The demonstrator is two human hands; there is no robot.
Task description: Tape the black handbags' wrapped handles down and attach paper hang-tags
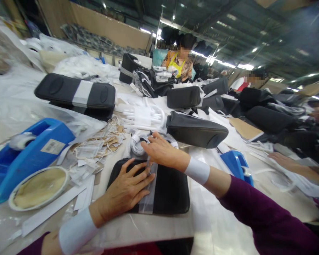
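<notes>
A flat black pad [170, 191] lies on the white table [149, 228] just in front of me, with a clear band of tape or film [148, 198] across its middle. My left hand [126, 189] rests flat on the pad's left half, fingers spread, touching the clear band. My right hand [162, 150] reaches over the pad's far edge, fingers curled at the band's upper end, next to a coil of white cable [136, 143]. Whether it pinches the band is hidden.
A blue tape dispenser [26, 156] and a roll of tape [38, 187] sit at left, beside a heap of small paper tags [95, 150]. Black padded cases [195, 131] lie across the table. Another blue dispenser [238, 164] is right. Another person's hand [284, 161] rests far right; people sit beyond.
</notes>
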